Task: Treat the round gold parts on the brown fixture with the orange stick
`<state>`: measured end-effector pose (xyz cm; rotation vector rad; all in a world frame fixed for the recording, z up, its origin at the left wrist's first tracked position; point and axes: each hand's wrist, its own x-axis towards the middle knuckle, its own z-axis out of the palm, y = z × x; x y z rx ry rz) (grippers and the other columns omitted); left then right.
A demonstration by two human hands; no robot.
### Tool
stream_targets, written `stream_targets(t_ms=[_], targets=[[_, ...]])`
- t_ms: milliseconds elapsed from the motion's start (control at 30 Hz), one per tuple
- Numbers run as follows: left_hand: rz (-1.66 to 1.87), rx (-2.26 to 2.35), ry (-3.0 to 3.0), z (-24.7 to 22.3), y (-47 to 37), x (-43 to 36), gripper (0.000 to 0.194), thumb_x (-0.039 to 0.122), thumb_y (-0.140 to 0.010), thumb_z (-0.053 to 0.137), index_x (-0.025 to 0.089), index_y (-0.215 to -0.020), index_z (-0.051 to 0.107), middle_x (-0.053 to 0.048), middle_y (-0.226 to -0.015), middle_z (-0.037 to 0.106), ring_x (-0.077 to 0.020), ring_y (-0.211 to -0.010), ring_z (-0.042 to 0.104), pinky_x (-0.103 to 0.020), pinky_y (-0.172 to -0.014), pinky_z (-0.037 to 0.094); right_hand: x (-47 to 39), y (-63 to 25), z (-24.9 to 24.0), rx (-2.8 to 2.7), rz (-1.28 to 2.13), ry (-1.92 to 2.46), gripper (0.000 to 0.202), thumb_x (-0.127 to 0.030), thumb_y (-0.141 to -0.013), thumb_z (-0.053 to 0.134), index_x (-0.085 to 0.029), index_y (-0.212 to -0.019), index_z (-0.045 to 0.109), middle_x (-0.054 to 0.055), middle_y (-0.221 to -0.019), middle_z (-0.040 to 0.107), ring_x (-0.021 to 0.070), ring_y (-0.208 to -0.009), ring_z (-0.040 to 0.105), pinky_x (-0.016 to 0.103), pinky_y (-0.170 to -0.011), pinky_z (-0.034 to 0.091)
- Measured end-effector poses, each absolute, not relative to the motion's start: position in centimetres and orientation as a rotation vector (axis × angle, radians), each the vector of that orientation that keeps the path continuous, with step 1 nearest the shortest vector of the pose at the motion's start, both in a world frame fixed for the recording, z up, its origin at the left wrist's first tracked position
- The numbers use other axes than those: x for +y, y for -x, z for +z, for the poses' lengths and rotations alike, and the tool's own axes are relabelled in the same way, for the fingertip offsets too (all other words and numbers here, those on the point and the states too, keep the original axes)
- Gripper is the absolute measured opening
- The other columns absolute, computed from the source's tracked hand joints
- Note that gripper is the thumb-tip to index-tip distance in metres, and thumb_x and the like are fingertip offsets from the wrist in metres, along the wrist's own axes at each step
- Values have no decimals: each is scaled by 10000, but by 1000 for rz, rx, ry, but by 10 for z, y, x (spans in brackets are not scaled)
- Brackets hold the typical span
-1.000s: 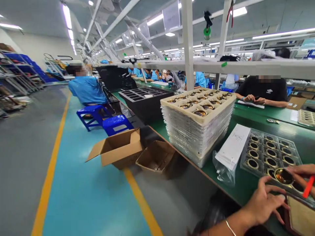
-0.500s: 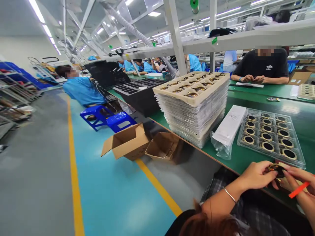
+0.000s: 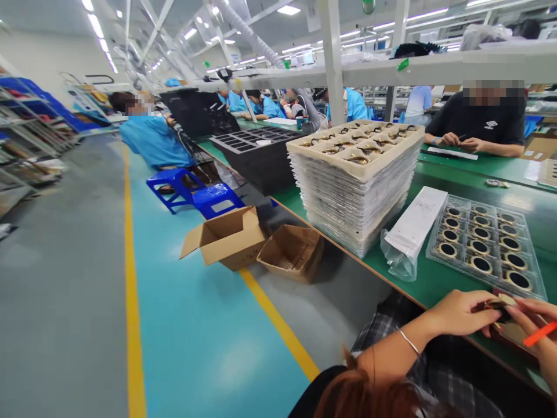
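Observation:
My left hand, with a thin silver bangle at its wrist, pinches a small round watch case, gold-rimmed with a black face. On the other side, the fingers of my right hand are closed against the same case, near a small pale piece at its top. An orange strip sticks out across the right hand; how it is held is hidden. Just beyond the hands lies a clear plastic tray with several gold-rimmed black watch cases in its cells.
Left of the tray lies a white plastic-wrapped packet, beside a tall stack of trays bearing gold parts. Cardboard boxes and blue stools stand on the floor. A co-worker in black sits across the green bench.
The camera view has shifted slightly, so the bench and stack appear farther right. Both hands still hold the watch case, which has tilted a little between the fingers.

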<state>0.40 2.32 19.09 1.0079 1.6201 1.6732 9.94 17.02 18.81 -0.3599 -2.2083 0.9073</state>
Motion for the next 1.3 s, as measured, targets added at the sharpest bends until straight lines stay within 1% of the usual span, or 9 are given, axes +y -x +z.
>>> stream_targets(t_ms=[100, 167, 233, 333, 600, 900, 1133, 1200, 1300], targets=[[1634, 1634, -1019, 187, -2, 23, 389, 288, -886, 583, 166, -1254, 619, 7, -691, 582, -113, -617, 552, -208, -585, 414, 167, -97, 201, -2103, 1171, 585, 322, -582, -625, 775, -377, -865, 708, 74, -955, 738, 392, -941, 704, 515, -871, 604], [1622, 1622, -1032, 185, -1, 22, 396, 311, -836, 635, 154, -1198, 621, -1, -727, 581, -118, -625, 552, -214, -580, 417, 167, -95, 205, -2115, 1241, 636, 407, -573, -544, 814, -284, -817, 726, 80, -889, 750, 368, -849, 723, 485, -811, 627], [1655, 1626, -1069, 186, -2, 20, 403, 354, -765, 701, 149, -1103, 625, 2, -745, 564, -106, -612, 502, -214, -564, 389, 166, -93, 208, -2092, 1309, 622, 434, -557, -532, 821, -230, -801, 729, 88, -853, 751, 320, -771, 724, 434, -746, 633], [1711, 1599, -1072, 194, -4, 16, 402, 384, -697, 745, 146, -986, 598, 14, -752, 539, -90, -612, 428, -218, -575, 360, 159, -90, 213, -2071, 1397, 538, 397, -530, -571, 828, -201, -767, 723, 82, -780, 739, 250, -666, 694, 385, -672, 616], [1618, 1624, -1071, 194, 3, 14, 312, 363, -785, 676, 136, -971, 572, 14, -760, 518, -92, -641, 397, -221, -588, 330, 153, -81, 214, -2025, 1542, 320, 342, -486, -657, 822, -187, -717, 668, 32, -681, 674, 171, -596, 623, 299, -581, 545], [1614, 1678, -1017, 190, 3, 14, 239, 370, -862, 573, 141, -930, 568, 13, -718, 518, -98, -607, 471, -219, -571, 408, 151, -79, 204, -2018, 1495, 320, 364, -528, -698, 795, -192, -697, 655, 40, -699, 677, 182, -633, 628, 310, -605, 532], [1625, 1655, -944, 189, 6, 14, 279, 418, -856, 587, 152, -937, 590, 20, -686, 547, -79, -547, 462, -198, -514, 351, 149, -83, 209, -2062, 1427, 261, 377, -548, -759, 748, -194, -693, 638, 37, -693, 671, 181, -623, 619, 299, -582, 508], [1627, 1640, -917, 188, 7, 13, 307, 445, -854, 588, 152, -945, 592, 9, -692, 575, -76, -536, 456, -196, -496, 328, 161, -90, 216, -2111, 1304, 239, 344, -528, -817, 706, -196, -749, 649, 37, -725, 674, 182, -648, 616, 302, -610, 507], [1634, 1632, -890, 188, 7, 13, 324, 458, -849, 594, 145, -931, 591, -4, -691, 596, -73, -530, 447, -196, -489, 315, 200, -102, 222, -2234, 765, 294, 258, -417, -946, 574, -193, -861, 669, 63, -794, 668, 215, -757, 591, 346, -718, 490]])
